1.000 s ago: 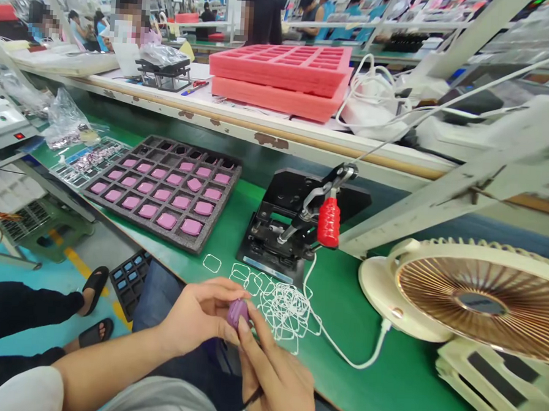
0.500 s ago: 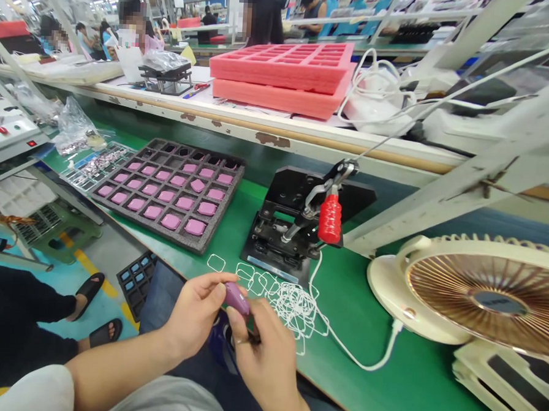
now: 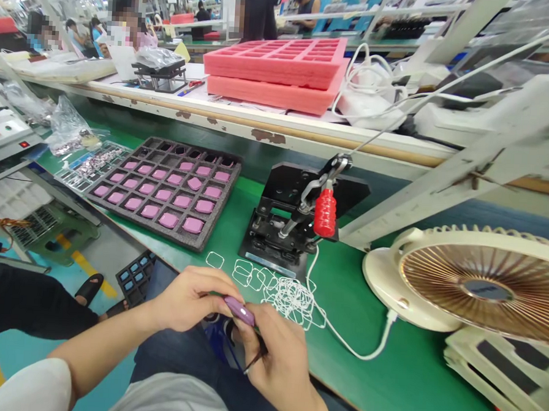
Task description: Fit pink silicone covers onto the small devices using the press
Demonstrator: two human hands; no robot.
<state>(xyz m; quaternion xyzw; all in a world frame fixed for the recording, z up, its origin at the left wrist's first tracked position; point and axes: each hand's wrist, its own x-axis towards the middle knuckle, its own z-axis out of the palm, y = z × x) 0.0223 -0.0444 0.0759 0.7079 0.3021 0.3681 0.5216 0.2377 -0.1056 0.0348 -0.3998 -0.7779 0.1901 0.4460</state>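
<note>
A small purple casing (image 3: 240, 310) with a rounded edge is held between both hands, in front of the bench edge. My left hand (image 3: 196, 296) pinches its left end between thumb and fingers. On its right end, my right hand (image 3: 276, 353) closes with thumb and forefinger. Something thin and dark (image 3: 253, 362) shows by the right palm; its kind I cannot make out. Just beyond the hands lies a tangle of thin white ring-shaped bands (image 3: 290, 299). Similar purple casings (image 3: 169, 219) sit in the cells of a dark foam tray (image 3: 201, 241).
A black clamp fixture (image 3: 277, 227) with a red handle (image 3: 325, 213) stands on the green bench (image 3: 343, 307). To the right are a cream fan (image 3: 482, 290) and its white cable (image 3: 363, 357). Pink foam trays (image 3: 271, 95) rest on the shelf. Another person's legs (image 3: 25, 300) are at left.
The purple casing has been turned flatter and lowered slightly, with both hands still on it. My view has shifted a little.
</note>
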